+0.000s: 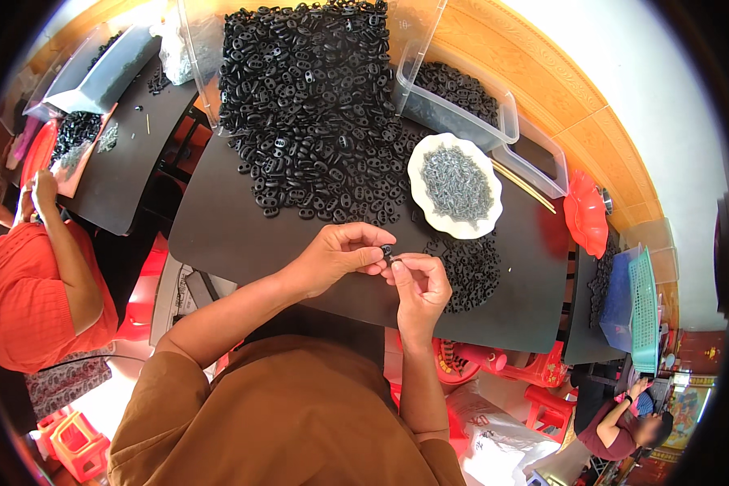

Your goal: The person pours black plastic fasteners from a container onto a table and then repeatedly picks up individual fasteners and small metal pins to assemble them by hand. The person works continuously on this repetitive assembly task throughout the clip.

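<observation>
Between left hand [334,259] and right hand [421,296], 1 small black piece [386,252]

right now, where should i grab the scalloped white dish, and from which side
Probably take the scalloped white dish by its lower-right rim, coming from the lower right: tabletop shows beside it there, while the heap of black two-holed pieces crowds its left and chopsticks lie at its right. The broad rim leaves the grip room outside the clear pieces.
</observation>
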### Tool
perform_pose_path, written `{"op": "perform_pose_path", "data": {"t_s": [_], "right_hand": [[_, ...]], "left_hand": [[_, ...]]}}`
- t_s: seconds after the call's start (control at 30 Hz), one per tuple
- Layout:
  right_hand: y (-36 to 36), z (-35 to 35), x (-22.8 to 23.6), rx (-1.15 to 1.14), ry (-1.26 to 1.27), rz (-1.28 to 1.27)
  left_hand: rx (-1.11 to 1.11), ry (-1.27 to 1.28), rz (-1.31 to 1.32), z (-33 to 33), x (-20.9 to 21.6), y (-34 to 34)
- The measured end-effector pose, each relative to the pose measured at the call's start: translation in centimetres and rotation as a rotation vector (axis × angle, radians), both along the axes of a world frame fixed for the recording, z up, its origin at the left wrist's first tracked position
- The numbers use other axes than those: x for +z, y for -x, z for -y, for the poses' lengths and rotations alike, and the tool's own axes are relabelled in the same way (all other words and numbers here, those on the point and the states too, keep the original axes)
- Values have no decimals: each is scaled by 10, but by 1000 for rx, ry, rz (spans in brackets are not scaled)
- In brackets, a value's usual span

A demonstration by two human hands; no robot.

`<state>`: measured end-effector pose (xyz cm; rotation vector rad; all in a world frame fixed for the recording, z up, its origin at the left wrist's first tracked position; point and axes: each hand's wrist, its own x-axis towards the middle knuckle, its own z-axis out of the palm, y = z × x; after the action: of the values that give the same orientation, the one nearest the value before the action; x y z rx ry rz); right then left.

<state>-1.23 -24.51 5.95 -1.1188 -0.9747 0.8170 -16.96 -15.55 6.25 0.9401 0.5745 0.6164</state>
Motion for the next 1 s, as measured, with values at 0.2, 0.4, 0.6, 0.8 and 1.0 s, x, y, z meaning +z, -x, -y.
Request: {"op": "perform_pose_path", "data": {"t_s": [0.2,0.4,0.6,0.8,1.0], "right_hand": [[1,-1,-3,9,-16,46],[2,-2,-2,15,-40,63],[3,-1,-4,20,-71,60],[2,0,-5,11,-80,79],[1,-4,-3,-31,-152,44]], "left_hand": [[23,-39,15,1,-2,-1],[13,-21,-2,1,0,-1],[-31,90,12,-3,-2,2],[-30,89,23,-3,0,2],[18,-807,-311,-1,14,6]]}}
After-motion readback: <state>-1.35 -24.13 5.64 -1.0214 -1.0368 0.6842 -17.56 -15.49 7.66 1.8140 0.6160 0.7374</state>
